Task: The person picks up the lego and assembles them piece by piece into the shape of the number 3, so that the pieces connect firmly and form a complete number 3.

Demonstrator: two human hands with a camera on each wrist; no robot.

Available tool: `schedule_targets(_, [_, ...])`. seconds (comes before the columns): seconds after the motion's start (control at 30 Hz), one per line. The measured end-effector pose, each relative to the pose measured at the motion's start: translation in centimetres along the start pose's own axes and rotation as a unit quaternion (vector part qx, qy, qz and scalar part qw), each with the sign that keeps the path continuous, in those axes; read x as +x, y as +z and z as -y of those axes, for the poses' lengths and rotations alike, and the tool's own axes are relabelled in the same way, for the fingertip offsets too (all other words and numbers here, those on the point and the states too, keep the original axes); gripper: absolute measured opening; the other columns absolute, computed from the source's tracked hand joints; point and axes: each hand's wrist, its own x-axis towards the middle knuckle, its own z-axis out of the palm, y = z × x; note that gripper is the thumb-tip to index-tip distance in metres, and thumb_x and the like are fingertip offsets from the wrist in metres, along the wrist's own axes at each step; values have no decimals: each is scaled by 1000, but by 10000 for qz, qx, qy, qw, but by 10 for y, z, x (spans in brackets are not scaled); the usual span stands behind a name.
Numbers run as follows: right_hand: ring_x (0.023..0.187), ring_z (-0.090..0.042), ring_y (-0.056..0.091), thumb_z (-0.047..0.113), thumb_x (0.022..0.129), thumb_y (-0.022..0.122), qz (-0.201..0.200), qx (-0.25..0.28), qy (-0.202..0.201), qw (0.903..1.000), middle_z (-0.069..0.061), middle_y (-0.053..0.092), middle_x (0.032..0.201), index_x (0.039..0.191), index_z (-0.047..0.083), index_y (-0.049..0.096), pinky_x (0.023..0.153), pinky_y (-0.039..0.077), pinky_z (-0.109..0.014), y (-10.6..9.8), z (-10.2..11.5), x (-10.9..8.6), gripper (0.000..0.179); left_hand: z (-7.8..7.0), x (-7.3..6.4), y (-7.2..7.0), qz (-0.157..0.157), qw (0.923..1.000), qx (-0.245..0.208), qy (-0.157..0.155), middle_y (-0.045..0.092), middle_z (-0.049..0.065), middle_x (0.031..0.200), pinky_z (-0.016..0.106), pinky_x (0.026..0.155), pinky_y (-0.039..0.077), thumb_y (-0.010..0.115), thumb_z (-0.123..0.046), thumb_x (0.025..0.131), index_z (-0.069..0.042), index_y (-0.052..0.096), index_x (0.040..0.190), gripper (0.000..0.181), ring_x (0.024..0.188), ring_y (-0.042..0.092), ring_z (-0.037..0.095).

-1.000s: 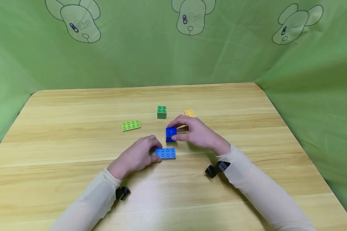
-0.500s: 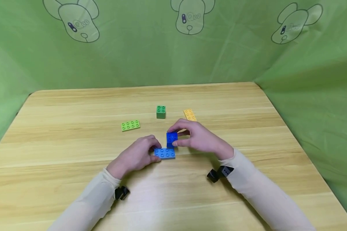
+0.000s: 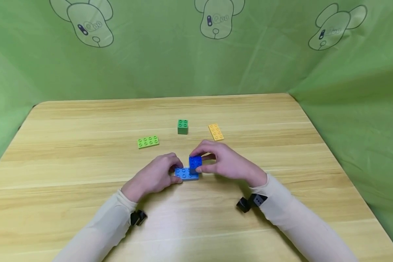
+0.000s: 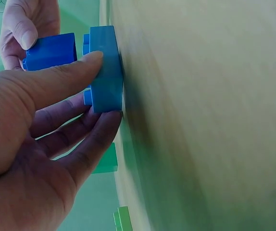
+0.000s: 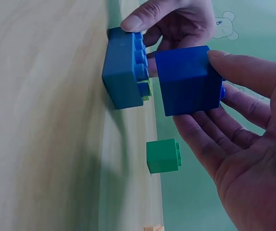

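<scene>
My left hand (image 3: pixel 155 175) pinches the left end of a light blue building block (image 3: pixel 185 176), which lies on the table with two rows of studs facing up. Between the thumb and fingers of my right hand (image 3: pixel 223 161) is a dark blue square block (image 3: pixel 195 162), held over the right end of the light blue one. In the right wrist view a narrow gap shows between the dark blue block (image 5: pixel 188 81) and the studs of the light blue block (image 5: pixel 123 70). The left wrist view shows the same gap beside the dark blue block (image 4: pixel 51 52).
Farther back on the wooden table (image 3: pixel 85 153) stands a green square block (image 3: pixel 182 127). A flat lime green block (image 3: pixel 148 142) lies to the left, a flat yellow-orange block (image 3: pixel 215 132) to the right. Green cloth (image 3: pixel 170 69) hangs behind the table.
My right hand has brought the dark blue block nearer to me, from behind the light blue block to over its right end. My left hand has stayed in place.
</scene>
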Motion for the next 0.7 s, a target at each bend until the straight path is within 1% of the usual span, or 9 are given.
schedule_targets(0.23, [106,-13,57,13,89,75,83,66,-79,9999,5,60,113,118,13,66,95,49,-40,3,-3,0,31,1,1,-1,43,10000,-60,-37,61,1,97,31,80,50,81,-14,83,-1,69,107,30,86,57,17])
schedule_targets(0.4, [106,-14,57,9,88,75,109,182,-113,9997,5,61,112,118,12,66,94,50,-36,4,-1,0,31,1,1,-2,41,9999,-112,-76,61,0,96,30,78,49,81,-15,83,-2,69,106,29,84,56,17])
schedule_targets(0.7, [107,-16,57,7,87,75,123,280,-205,9993,2,59,113,117,9,67,93,51,-35,8,-4,0,31,0,0,-5,177,9997,-123,-136,61,0,96,30,79,50,81,-15,83,-2,69,106,30,85,57,17])
